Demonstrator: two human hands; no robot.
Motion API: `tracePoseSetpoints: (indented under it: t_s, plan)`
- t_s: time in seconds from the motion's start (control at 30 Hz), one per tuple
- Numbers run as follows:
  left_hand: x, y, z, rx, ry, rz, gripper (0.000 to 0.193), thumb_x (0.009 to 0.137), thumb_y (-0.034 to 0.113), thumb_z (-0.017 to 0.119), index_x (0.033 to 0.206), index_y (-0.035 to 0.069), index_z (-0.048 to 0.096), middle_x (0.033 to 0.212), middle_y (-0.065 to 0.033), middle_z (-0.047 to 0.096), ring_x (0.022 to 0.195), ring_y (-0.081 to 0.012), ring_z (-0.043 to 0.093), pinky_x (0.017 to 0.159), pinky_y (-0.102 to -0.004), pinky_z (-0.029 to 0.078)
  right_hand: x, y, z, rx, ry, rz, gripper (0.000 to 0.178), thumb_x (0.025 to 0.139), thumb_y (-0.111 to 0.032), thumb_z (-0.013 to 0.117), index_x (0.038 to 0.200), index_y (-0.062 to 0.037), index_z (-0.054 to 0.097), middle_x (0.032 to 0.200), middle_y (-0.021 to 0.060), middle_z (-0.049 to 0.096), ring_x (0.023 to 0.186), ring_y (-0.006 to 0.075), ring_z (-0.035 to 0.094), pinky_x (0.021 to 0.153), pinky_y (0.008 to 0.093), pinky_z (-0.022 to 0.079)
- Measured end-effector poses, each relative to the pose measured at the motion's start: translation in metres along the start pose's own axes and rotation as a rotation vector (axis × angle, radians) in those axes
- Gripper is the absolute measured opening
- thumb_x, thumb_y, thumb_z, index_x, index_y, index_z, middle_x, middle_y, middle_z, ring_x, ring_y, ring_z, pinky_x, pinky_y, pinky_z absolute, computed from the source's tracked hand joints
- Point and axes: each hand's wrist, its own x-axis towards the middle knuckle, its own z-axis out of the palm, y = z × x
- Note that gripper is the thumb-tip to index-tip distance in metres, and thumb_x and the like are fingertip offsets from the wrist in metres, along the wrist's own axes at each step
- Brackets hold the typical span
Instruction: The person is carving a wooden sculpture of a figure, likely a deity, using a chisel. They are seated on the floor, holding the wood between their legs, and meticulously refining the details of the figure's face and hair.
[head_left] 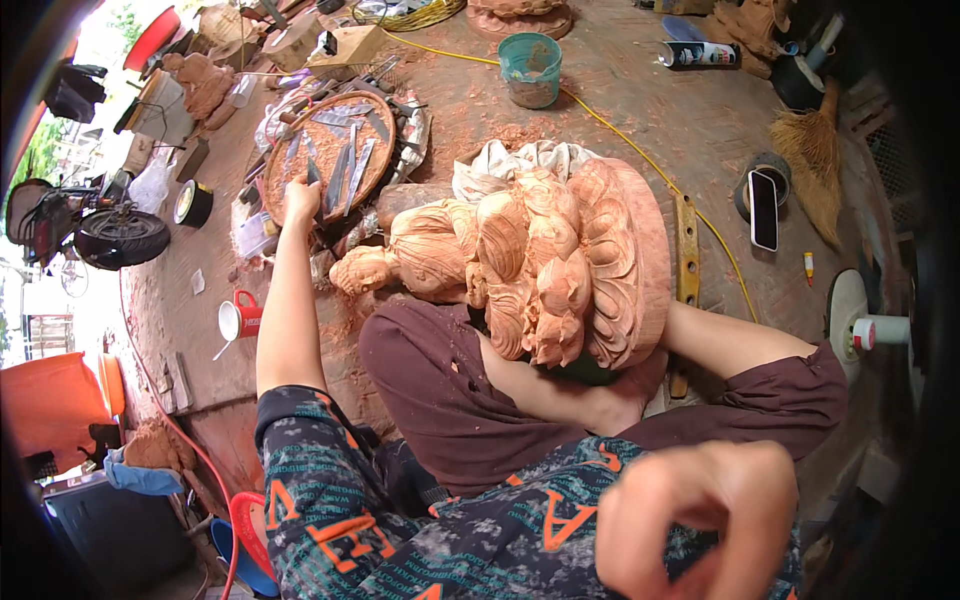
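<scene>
A carved wooden figure (500,250) lies on its side before my crossed legs, its head to the left and its round petalled base (640,260) to the right. My left hand (302,200) reaches out to a round woven basket (272,180) of metal carving tools (350,165). Its fingers close on a dark chisel (314,172) at the basket's near side. Close to the camera, my right hand (700,510) is raised over my shirt, blurred, with its fingers curled in. Whatever it may hold is hidden.
A pale cloth (510,165) and a yellow level (686,250) lie by the figure. Beyond stands a green bucket (530,70), with a yellow cable (640,145) running past. A phone (763,210) rests on a tape roll at right; a red-and-white cup (240,317) is at left.
</scene>
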Motion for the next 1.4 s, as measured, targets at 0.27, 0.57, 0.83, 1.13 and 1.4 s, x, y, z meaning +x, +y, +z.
tracePoseSetpoints:
  t_s: [0.27, 0.57, 0.83, 1.13, 1.4]
  plan:
    - [-0.003, 0.033, 0.055, 0.509, 0.378, 0.374, 0.029, 0.079, 0.028, 0.070, 0.099, 0.007, 0.066, 0.092, -0.0194, 0.069, 0.091, -0.0328, 0.066, 0.079, -0.0428, 0.049, 0.019, 0.015, 0.017, -0.086, 0.200, -0.267, 0.005, 0.078, -0.015, 0.071, 0.081, -0.0131, 0.075, 0.082, 0.0066, 0.051, 0.067, 0.0143, 0.050, 0.058, 0.0236, 0.036]
    - [-0.015, 0.020, 0.022, -0.245, -0.155, 0.071, 0.018, 0.079, 0.008, 0.069, 0.094, 0.007, 0.061, 0.071, -0.0013, 0.058, 0.057, -0.0123, 0.054, 0.053, -0.0265, 0.044, -0.009, 0.019, 0.003, 0.041, 0.011, -0.139, 0.017, 0.076, -0.001, 0.072, 0.091, 0.0024, 0.064, 0.087, 0.0087, 0.054, 0.072, 0.0187, 0.055, 0.067, 0.0327, 0.045]
    - [-0.336, 0.164, -0.032, -1.128, -1.007, 0.155, 0.032, 0.079, 0.004, 0.069, 0.109, -0.004, 0.060, 0.082, -0.0094, 0.065, 0.058, -0.0156, 0.066, 0.049, -0.0205, 0.051, -0.051, 0.125, -0.045, -1.461, 1.126, -0.331, 0.045, 0.069, -0.001, 0.076, 0.111, -0.0087, 0.065, 0.088, 0.0051, 0.054, 0.067, 0.0138, 0.056, 0.058, 0.0275, 0.048]
    - [-0.443, 0.201, -0.004, -0.619, -1.163, 0.830, 0.036, 0.083, 0.024, 0.069, 0.112, 0.005, 0.062, 0.074, -0.0046, 0.055, 0.057, -0.0154, 0.060, 0.050, -0.0263, 0.047, -0.082, 0.149, -0.038, -1.456, 1.126, -0.373, 0.019, 0.077, -0.005, 0.073, 0.093, -0.0055, 0.063, 0.087, 0.0073, 0.047, 0.071, 0.0158, 0.050, 0.056, 0.0254, 0.043]
    - [-0.443, 0.236, 0.020, -0.503, -0.527, 1.466, 0.043, 0.069, 0.048, 0.072, 0.081, 0.008, 0.064, 0.082, -0.0090, 0.056, 0.074, -0.0255, 0.055, 0.066, -0.0377, 0.043, -0.083, 0.158, -0.050, -0.913, 1.150, -0.378, 0.029, 0.087, -0.003, 0.061, 0.115, 0.0000, 0.062, 0.103, 0.0115, 0.055, 0.088, 0.0189, 0.059, 0.074, 0.0277, 0.051]
